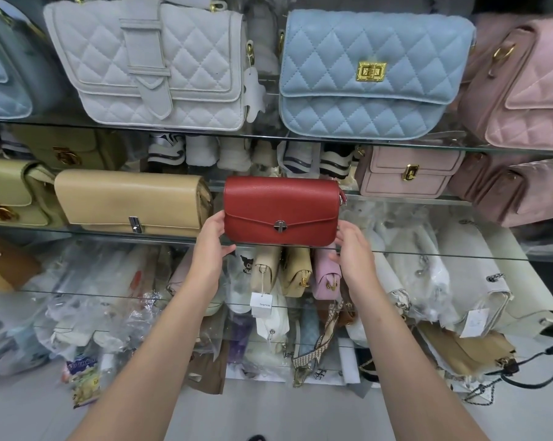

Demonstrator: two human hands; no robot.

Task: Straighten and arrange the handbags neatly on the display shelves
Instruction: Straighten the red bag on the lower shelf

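Both hands on the red bag [280, 210] now, and it faces front, upright, clasp centred. The left hand [212, 241] grips its lower left corner, thumb up the side, fingers curled beneath. The right hand [351, 249] clasps the lower right corner the same way. The bag sits between them at the front edge of the glass shelf [428, 253]; whether it rests on the glass I cannot tell. The tan bag [128, 202] is just to its left, the pink bag [405, 171] back to the right.
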